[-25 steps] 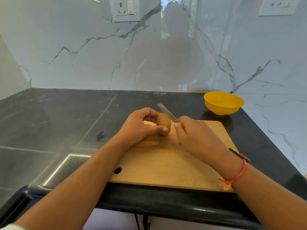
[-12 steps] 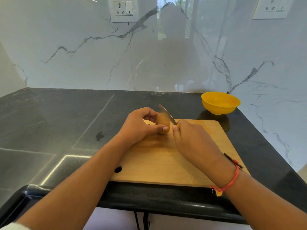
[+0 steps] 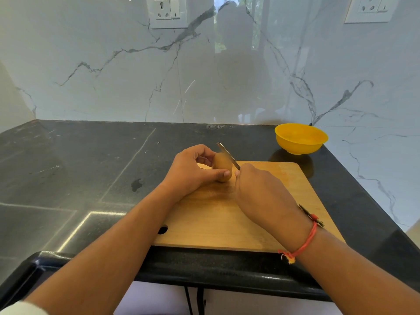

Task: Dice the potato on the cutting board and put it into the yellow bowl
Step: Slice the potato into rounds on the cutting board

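A small brown potato [image 3: 222,165] stands on the far left part of the wooden cutting board [image 3: 227,219]. My left hand [image 3: 192,171] grips it from the left, thumb in front and fingers curled behind. My right hand [image 3: 259,192] holds a knife [image 3: 228,155] whose handle is hidden in the fist; the blade lies across the potato's right side, pointing away and to the left. The yellow bowl [image 3: 301,138] sits empty on the counter beyond the board's far right corner.
The board lies on a black stone counter [image 3: 79,178] against a white marble wall. The counter's right edge runs close past the bowl and the board. A dark spot [image 3: 136,185] marks the counter left of the board.
The knife blade has shifted slightly left and now lies on the potato's right side. My left hand keeps its hold on the potato.
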Tool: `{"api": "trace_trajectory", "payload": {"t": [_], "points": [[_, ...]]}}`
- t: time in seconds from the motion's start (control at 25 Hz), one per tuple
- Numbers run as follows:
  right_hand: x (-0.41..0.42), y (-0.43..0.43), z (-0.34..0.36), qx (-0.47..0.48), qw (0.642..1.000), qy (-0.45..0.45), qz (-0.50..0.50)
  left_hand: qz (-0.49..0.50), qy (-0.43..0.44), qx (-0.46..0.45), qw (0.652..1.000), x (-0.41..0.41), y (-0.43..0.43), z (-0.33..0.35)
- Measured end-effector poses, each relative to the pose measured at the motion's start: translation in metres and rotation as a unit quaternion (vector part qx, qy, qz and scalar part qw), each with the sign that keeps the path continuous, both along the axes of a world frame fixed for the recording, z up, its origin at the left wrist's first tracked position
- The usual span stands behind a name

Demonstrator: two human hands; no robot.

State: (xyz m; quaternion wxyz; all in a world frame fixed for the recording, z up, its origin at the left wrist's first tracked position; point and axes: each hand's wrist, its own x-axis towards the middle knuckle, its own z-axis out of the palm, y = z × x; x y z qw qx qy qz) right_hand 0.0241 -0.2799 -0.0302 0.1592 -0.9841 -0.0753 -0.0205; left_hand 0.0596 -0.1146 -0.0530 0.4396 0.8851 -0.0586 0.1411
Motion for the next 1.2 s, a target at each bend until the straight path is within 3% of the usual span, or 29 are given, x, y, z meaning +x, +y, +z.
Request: {"api": "trace_trajectory", "payload": {"t": [0.2,0.32,0.48,1.2], "points": [[0.004,0.007,0.009,-0.006,0.998,0.056,0.004,0.020,0.011,-0.006,1.000,0.000,-0.002,0.000],[-0.001,0.003,0.013,-0.020,0.998,0.008,0.065,0.018,0.010,-0.005,1.000,-0.001,-0.002,0.000],[0.012,0.013,0.022,-0.083,0.991,0.098,0.033,0.015,0.001,-0.002,1.000,-0.001,-0.001,-0.001],[0.027,0.008,0.033,-0.166,0.972,0.081,0.147,0.008,-0.058,0.025,0.998,0.000,-0.001,-0.005]]}}
